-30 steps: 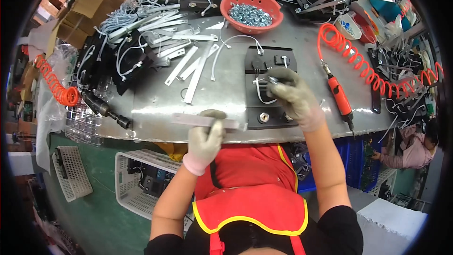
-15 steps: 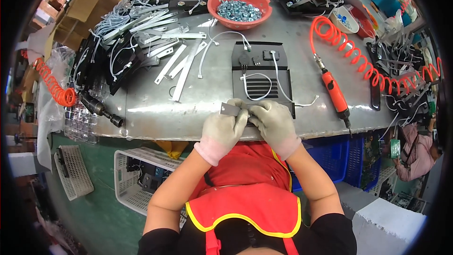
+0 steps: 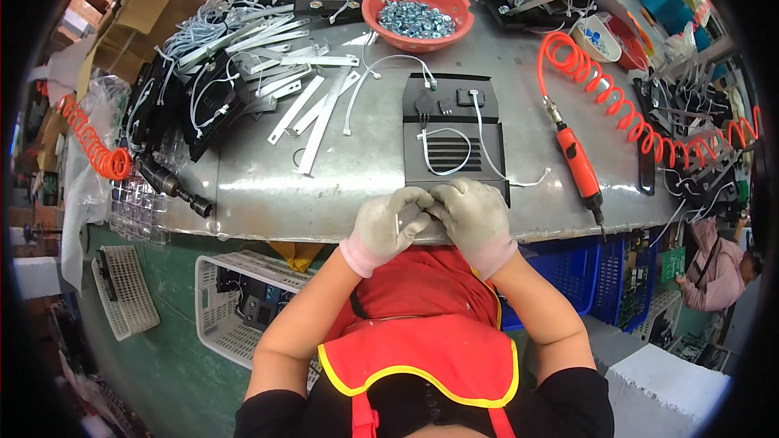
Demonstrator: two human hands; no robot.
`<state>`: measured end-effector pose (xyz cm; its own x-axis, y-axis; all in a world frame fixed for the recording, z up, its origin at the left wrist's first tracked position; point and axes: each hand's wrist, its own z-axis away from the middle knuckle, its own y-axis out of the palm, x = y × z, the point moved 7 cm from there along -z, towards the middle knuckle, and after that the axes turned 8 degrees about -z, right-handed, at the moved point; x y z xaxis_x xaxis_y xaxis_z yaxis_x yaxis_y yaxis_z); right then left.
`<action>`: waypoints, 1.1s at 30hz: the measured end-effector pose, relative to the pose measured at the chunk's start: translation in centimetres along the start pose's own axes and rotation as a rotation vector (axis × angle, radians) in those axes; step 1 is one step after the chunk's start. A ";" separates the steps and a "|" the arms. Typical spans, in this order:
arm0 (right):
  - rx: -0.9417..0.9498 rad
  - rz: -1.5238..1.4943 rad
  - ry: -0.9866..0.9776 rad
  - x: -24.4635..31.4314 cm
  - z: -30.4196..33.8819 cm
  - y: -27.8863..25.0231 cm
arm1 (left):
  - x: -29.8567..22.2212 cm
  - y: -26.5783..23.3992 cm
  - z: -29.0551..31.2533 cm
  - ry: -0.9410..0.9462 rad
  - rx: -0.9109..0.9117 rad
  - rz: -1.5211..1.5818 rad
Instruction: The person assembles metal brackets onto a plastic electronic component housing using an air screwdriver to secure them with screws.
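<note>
My left hand, in a pale glove, has its thumb and fingers curled toward the right hand. My gloved right hand is closed, its fingertips meeting the left ones. Whatever lies between the fingertips is mostly hidden; only a bit of grey shows there. Both hands are over the near table edge, just in front of a black metal panel. This panel lies flat, with slots, small black parts and a white cable on it.
A red basket of metal fasteners stands behind the panel. White strips lie at left, near a black power tool. A red air screwdriver with a coiled hose lies at right. Black assemblies are piled behind.
The flat grey metal piece at my left fingertips has dropped out of plain sight. My left hand has shifted slightly down and its fingers have curled differently; the view has moved a little.
</note>
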<state>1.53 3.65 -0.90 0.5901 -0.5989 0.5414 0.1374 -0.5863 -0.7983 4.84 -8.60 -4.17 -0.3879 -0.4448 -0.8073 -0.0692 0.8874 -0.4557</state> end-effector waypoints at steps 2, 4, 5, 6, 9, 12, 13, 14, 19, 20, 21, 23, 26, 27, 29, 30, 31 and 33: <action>0.012 0.039 -0.009 0.2 -0.2 0.0 | -0.1 -0.3 -0.2 0.043 -0.045 0.035; 0.025 0.076 -0.016 0.1 -0.4 -0.2 | -0.1 -0.2 -0.2 0.015 -0.015 0.033; 0.028 0.107 -0.059 0.1 -0.8 -0.4 | 0.0 -0.2 -0.2 0.018 -0.013 0.035; 0.031 0.138 -0.103 0.2 -1.1 -0.6 | 0.0 -0.2 -0.3 0.026 -0.009 0.025; -0.031 0.119 -0.102 1.2 -1.4 -1.6 | -0.1 -0.4 -0.3 0.018 0.002 -0.006; -0.022 -0.020 -0.091 0.6 -0.6 -1.5 | 0.1 -0.1 -0.3 0.026 -0.004 -0.004; 0.068 -0.117 -0.055 0.1 -0.4 -0.8 | 0.0 -0.1 -0.3 0.048 -0.017 0.016; 0.067 -0.117 -0.051 0.1 -0.4 -0.8 | 0.0 0.0 -0.3 0.049 -0.013 0.017; 0.053 0.037 0.019 0.3 -1.1 -1.8 | 0.5 -0.3 -0.1 0.020 -0.017 0.020; 0.053 0.038 0.021 0.2 -0.9 -1.8 | 0.3 -0.3 -0.2 0.020 -0.016 0.022; 0.027 -0.041 -0.028 0.4 -0.8 -1.8 | 0.1 -0.3 -0.3 0.021 -0.017 0.026; 0.042 -0.099 -0.057 -0.2 -0.6 -0.9 | 0.0 -0.3 -0.4 0.023 -0.015 0.032; 0.165 0.026 0.028 -0.8 -0.6 -1.0 | 0.1 -0.3 -0.3 0.026 -0.011 0.035; 0.034 0.002 0.002 0.1 -0.8 -2.2 | 0.3 -0.3 -0.2 0.008 0.001 0.031; -0.017 -0.060 -0.039 0.8 -1.0 -2.2 | 0.4 -0.2 -0.2 -0.009 0.016 0.028; -0.068 -0.117 -0.078 1.2 -0.9 -2.6 | 0.2 -0.2 -0.3 0.010 0.002 0.039; -0.082 -0.106 -0.111 0.3 -0.5 -1.4 | 0.1 -0.2 -0.4 0.029 -0.012 0.051; -0.043 -0.060 -0.083 -0.2 -0.5 -1.5 | 0.1 -0.3 -0.3 0.016 -0.004 0.058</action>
<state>0.80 4.40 0.31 0.6458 -0.5159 0.5628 0.1410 -0.6438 -0.7521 4.50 -8.89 -3.97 -0.4056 -0.3906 -0.8264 -0.0503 0.9122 -0.4066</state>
